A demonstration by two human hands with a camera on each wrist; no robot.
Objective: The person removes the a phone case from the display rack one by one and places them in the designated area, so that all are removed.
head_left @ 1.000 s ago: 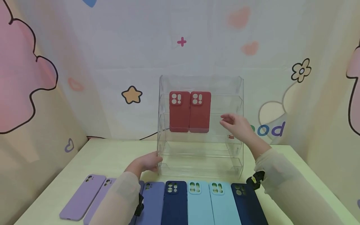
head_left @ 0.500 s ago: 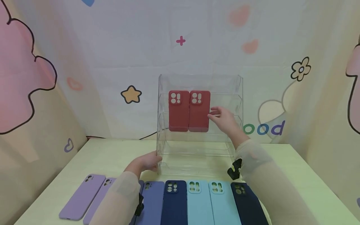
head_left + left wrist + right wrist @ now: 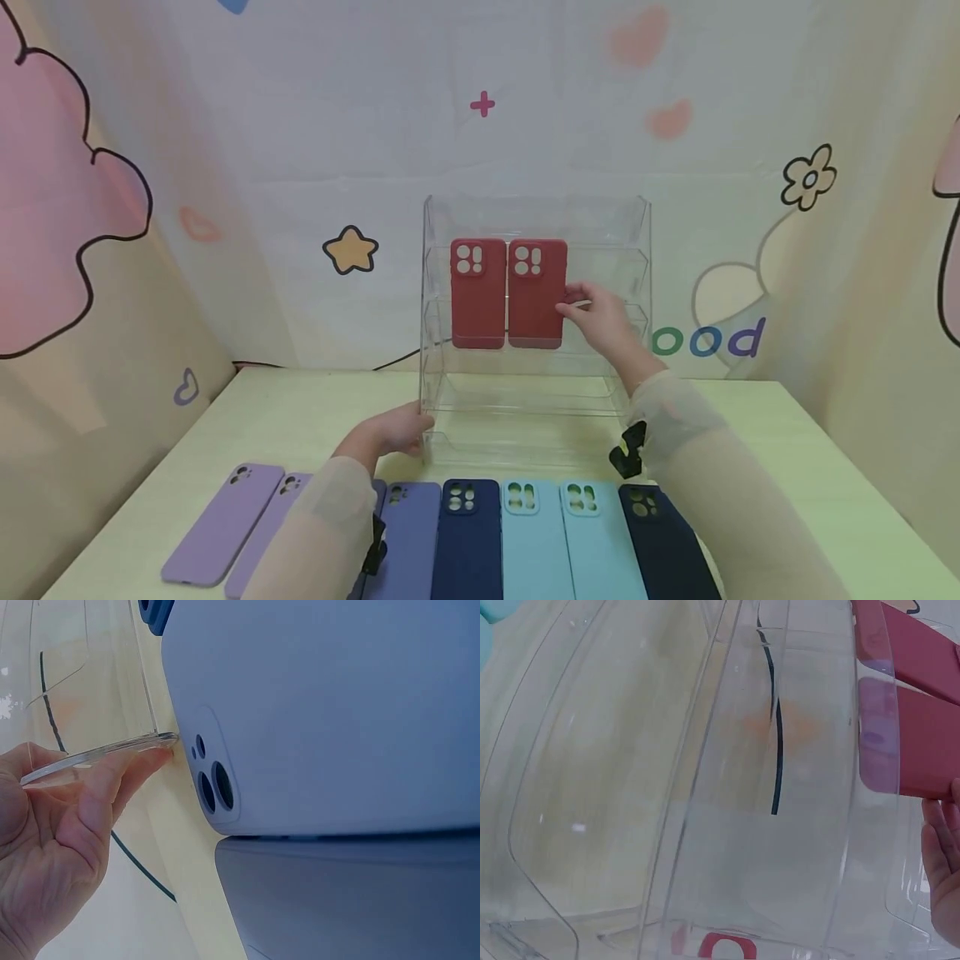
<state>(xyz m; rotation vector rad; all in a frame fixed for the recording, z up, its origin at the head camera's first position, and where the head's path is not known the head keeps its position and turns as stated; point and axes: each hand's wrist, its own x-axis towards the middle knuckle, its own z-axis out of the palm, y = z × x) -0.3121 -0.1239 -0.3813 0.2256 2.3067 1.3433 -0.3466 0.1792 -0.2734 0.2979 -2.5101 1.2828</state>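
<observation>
A clear tiered display rack (image 3: 536,429) stands on the table, and my left hand (image 3: 393,429) grips its lower left side. In the left wrist view, the thumb and fingers of the left hand (image 3: 71,825) pinch the clear side panel (image 3: 105,754). Two red phone cases stand upright side by side on one of the rack's tiers: a left red phone case (image 3: 478,304) and a right red phone case (image 3: 534,302). My right hand (image 3: 603,321) pinches the right edge of the latter. In the right wrist view, the right hand (image 3: 945,855) is partly cut off beside that case (image 3: 930,746).
A row of phone cases lies along the front of the table (image 3: 810,475): a lilac case (image 3: 221,527), a periwinkle case (image 3: 405,542), a navy case (image 3: 468,542), a light blue case (image 3: 534,546) and others. My left sleeve (image 3: 315,525) covers part of the row.
My right hand has moved left to the right red case and taken its edge. That case has shifted slightly right, leaving a narrow gap between the two. The left hand stays on the rack.
</observation>
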